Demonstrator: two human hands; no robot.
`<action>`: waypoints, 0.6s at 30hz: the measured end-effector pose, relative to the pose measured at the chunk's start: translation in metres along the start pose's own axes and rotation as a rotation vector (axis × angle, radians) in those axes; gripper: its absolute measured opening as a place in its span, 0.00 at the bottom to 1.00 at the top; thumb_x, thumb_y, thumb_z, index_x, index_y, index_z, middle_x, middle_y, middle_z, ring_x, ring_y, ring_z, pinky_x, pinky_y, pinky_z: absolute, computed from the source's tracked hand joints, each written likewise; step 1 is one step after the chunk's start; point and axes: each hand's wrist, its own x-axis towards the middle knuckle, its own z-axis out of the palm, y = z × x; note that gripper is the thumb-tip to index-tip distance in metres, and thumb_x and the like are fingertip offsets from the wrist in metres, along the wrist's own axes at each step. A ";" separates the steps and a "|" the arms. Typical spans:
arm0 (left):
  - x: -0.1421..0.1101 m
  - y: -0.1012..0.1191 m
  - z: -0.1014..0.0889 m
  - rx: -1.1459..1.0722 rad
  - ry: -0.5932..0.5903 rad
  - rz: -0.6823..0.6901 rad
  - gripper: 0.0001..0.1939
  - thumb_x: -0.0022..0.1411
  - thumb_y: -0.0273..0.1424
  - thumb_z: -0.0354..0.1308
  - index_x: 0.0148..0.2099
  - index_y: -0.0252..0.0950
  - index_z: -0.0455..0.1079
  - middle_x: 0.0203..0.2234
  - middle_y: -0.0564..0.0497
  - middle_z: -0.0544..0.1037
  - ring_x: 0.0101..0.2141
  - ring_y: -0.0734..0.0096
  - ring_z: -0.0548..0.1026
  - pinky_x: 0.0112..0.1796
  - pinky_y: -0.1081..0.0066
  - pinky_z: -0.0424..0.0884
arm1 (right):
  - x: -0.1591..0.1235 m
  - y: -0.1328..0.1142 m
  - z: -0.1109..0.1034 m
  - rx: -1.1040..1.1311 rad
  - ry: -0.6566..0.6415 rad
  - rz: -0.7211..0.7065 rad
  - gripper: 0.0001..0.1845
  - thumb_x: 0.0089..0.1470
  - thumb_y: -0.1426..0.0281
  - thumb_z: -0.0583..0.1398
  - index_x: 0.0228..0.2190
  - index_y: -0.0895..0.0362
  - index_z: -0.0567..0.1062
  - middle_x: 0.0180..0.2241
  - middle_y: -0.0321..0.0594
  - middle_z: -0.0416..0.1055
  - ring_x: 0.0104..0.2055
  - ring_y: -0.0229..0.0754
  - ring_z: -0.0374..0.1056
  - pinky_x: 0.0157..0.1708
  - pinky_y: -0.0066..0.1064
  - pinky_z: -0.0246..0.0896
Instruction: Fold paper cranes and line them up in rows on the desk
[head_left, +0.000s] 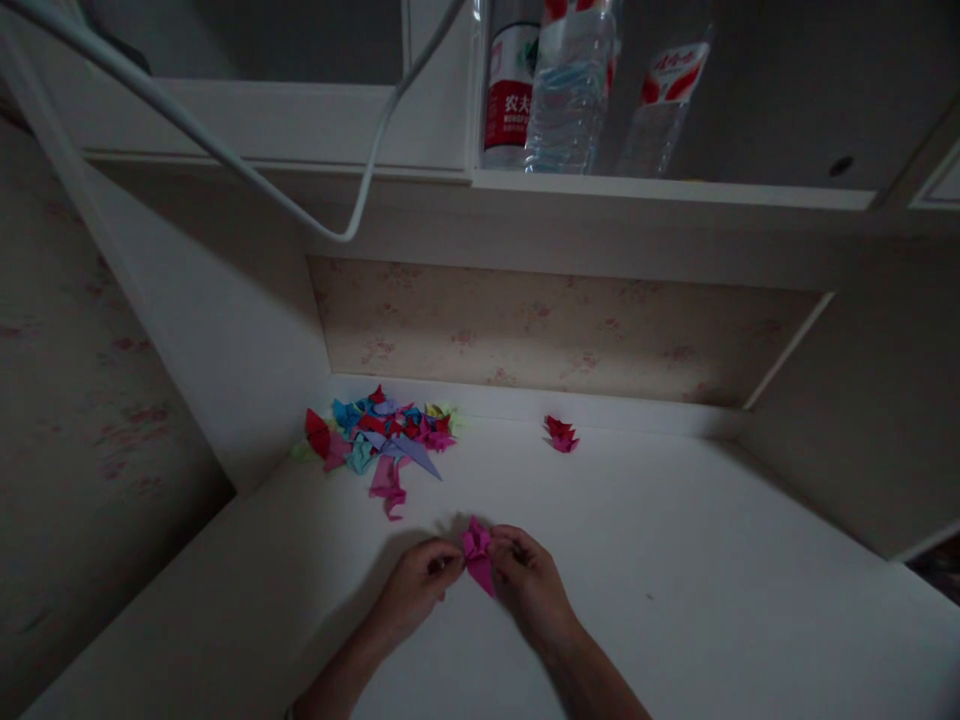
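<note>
A folded pink paper piece [478, 556] sits between my two hands just above the white desk [675, 580]. My left hand [417, 583] pinches its left side with curled fingers. My right hand [528, 578] grips its right side, fingers closed. Both forearms reach in from the bottom edge. Behind them at the left lies a pile of several folded coloured paper pieces [382, 436], red, blue, pink, purple and green.
A small red and pink folded paper piece [561, 434] lies alone near the desk's back edge. Plastic bottles [570, 85] stand on a shelf above. A white cable [225, 150] hangs across the upper left. Panels wall in the desk at left and right.
</note>
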 end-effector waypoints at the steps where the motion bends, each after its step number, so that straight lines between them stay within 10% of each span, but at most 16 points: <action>1: 0.000 0.000 0.000 -0.005 0.003 -0.010 0.15 0.56 0.41 0.56 0.31 0.34 0.72 0.16 0.59 0.64 0.17 0.79 0.60 0.19 0.77 0.55 | 0.000 -0.001 0.000 -0.025 -0.005 -0.001 0.16 0.44 0.63 0.69 0.35 0.57 0.76 0.25 0.34 0.70 0.23 0.31 0.58 0.22 0.24 0.49; 10: -0.001 0.002 -0.003 -0.026 0.017 -0.025 0.19 0.55 0.45 0.56 0.35 0.33 0.73 0.13 0.60 0.62 0.15 0.79 0.58 0.17 0.78 0.52 | -0.005 -0.007 0.006 -0.205 -0.074 -0.035 0.20 0.45 0.57 0.67 0.37 0.57 0.79 0.32 0.41 0.76 0.36 0.44 0.68 0.38 0.34 0.61; 18: 0.003 -0.007 -0.004 -0.072 0.004 -0.074 0.24 0.53 0.50 0.56 0.36 0.32 0.71 0.13 0.61 0.60 0.14 0.79 0.56 0.16 0.78 0.51 | 0.018 -0.049 -0.025 -0.266 0.019 -0.071 0.17 0.44 0.58 0.67 0.31 0.58 0.78 0.29 0.39 0.74 0.30 0.39 0.66 0.31 0.29 0.60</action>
